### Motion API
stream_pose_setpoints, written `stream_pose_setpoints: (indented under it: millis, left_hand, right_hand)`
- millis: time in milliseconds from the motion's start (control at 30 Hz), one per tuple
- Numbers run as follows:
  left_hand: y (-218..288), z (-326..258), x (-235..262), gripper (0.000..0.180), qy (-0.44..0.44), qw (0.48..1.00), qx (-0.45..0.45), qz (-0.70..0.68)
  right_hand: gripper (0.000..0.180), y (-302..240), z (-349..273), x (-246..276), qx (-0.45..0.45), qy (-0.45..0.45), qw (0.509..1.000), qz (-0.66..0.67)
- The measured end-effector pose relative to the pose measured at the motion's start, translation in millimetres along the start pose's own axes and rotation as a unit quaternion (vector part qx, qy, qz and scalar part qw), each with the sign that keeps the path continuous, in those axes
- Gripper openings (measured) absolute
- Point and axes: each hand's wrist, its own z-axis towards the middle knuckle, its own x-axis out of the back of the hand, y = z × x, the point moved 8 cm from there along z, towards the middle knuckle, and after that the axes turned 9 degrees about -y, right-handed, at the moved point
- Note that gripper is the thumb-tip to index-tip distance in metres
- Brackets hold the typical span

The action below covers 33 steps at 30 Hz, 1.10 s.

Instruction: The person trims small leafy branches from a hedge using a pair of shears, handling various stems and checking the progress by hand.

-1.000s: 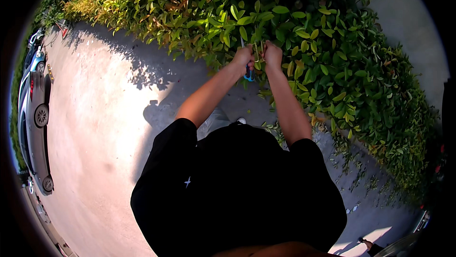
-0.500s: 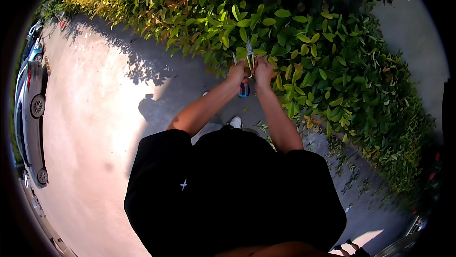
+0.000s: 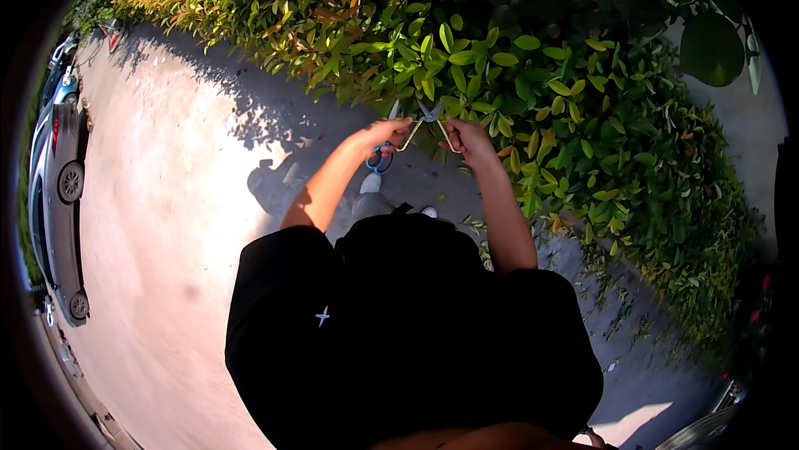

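Note:
My left hand (image 3: 386, 134) is closed around one pale yellow handle of a pair of garden shears (image 3: 429, 117), and my right hand (image 3: 470, 141) grips the other. The shears' handles stand wide apart, with their short metal blades spread at the edge of the hedge (image 3: 533, 117). A pair of scissors (image 3: 379, 160) with blue finger loops is also in my left hand. Its loops hang below the hand and its pale blade points up beyond it. Whether a leaf or twig lies between the shears' blades is too small to tell.
The hedge runs from the far left to the near right. Pale pavement (image 3: 166, 225) stretches to the left, where a grey car (image 3: 62, 225) stands. A red object (image 3: 111, 36) is on the ground at the far left. Cut leaves (image 3: 612, 292) lie along the hedge's foot at right.
My hands have moved apart, the left one leftward, and the shears' handles and blades have spread open. One foot has come further into view below the scissors.

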Motion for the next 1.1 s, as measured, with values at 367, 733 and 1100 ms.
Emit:
stream_pose_setpoints:
  millis: [367, 733, 1100]
  left_hand:
    - [58.0, 48.9, 25.1, 0.031, 0.089, 0.973, -0.093, -0.191]
    - [47.3, 45.5, 17.8, 0.043, 0.175, 0.961, -0.075, -0.201]
    - [46.2, -15.1, 31.2, 0.029, 0.121, 0.964, -0.12, -0.206]
  right_hand:
    - [0.024, -57.1, 76.8, -29.0, 0.147, 0.141, 0.978, 0.031]
    - [0.027, -38.8, 78.5, -25.6, 0.227, 0.3, 0.926, 0.014]
    - [0.032, -38.0, 62.3, -85.4, 0.165, 0.146, 0.971, 0.088]
